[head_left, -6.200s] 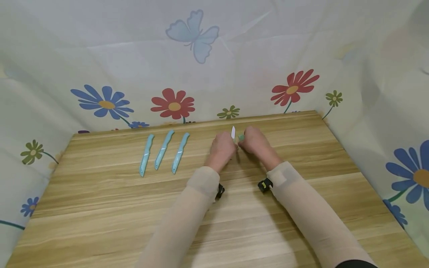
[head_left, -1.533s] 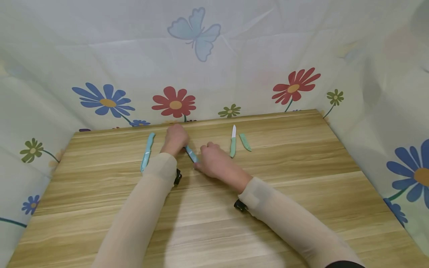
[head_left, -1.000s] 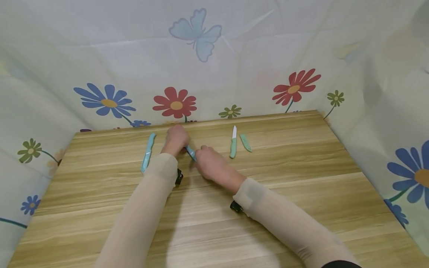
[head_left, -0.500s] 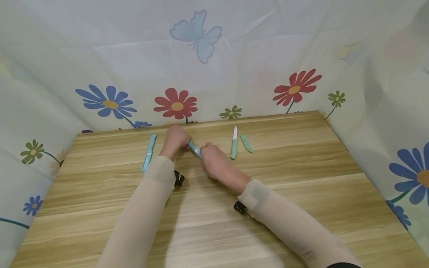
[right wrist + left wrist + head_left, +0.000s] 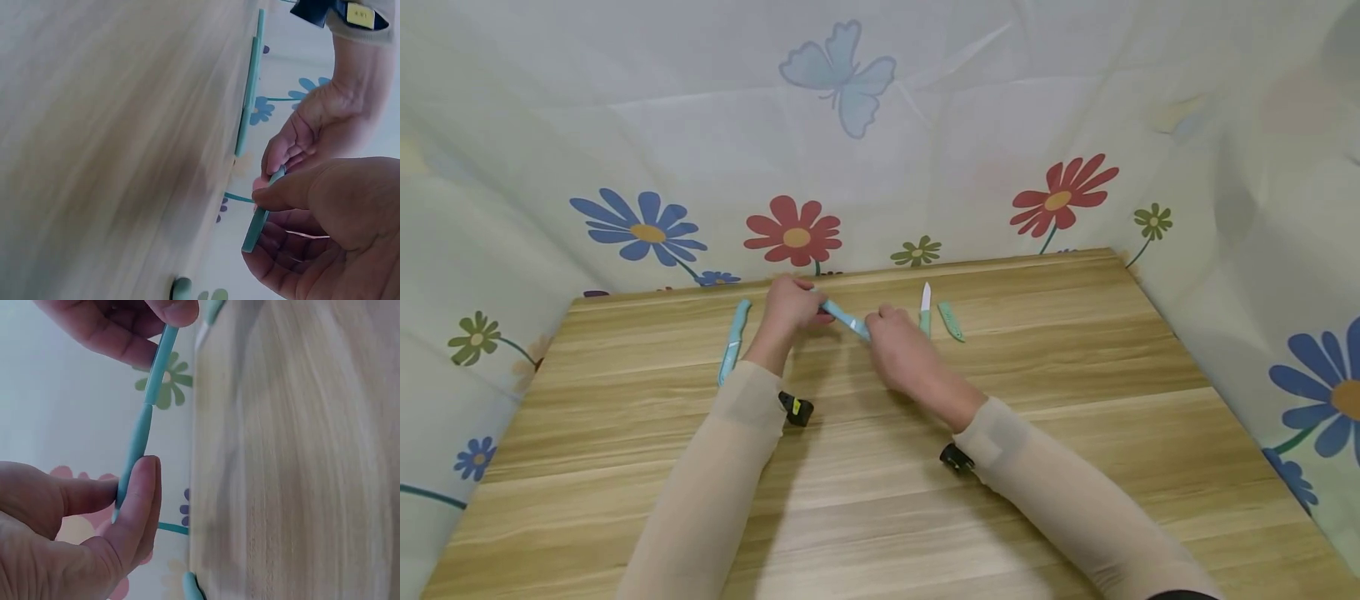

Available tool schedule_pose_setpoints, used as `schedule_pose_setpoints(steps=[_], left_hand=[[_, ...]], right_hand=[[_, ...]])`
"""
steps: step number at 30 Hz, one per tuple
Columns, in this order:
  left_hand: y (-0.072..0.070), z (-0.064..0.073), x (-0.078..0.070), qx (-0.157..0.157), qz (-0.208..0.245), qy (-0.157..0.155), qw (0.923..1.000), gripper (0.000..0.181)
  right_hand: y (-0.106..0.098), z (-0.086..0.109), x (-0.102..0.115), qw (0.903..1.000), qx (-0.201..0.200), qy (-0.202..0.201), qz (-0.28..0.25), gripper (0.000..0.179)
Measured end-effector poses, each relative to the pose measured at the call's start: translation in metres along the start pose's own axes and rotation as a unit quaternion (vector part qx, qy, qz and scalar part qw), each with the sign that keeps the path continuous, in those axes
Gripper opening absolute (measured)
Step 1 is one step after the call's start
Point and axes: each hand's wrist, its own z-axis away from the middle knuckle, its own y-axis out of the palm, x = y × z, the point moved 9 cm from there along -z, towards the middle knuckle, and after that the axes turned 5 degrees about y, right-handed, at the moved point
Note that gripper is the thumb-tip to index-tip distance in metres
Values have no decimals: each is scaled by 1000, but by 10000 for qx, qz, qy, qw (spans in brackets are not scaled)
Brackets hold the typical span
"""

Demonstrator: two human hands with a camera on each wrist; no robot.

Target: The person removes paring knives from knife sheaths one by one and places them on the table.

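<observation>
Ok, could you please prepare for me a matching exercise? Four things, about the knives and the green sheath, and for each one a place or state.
Things:
1. Green sheath
2. Raised blue knife
3. Green knife
4. Leftmost blue knife

Places and states:
A. Pale blade bare
B. Lies left of the left hand
C. Lies right of the green knife
D. Gripped by the left hand and the right hand

Pairs: 1-C, 2-D, 3-A, 4-B

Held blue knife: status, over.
Left hand pinches handle, right hand grips sheath. Blue knife aloft, sheath apparently on. Unsheathed green knife lies partly behind right hand in head view.
</observation>
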Motion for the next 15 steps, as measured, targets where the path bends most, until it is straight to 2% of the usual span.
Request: schedule_pose_setpoints(steps=[3,6,10,15], left_hand=[[0,7,-2,25,629,90,9980,42],[0,13,-4,43,1065,181,9941,42],[0,22,-5,52,1528,280,9878,43],[2,34,-6,211,2099,277,9771,48]], right_hand=[[-7,3,-4,9999,-133,-29,-14,23],[-15,6,-7,9994,-327,-116,-69,23],[-27,10,-11,9970,-682,-354,-70,22],[-38,15,-15,9931,-1015,-580,-35,25]])
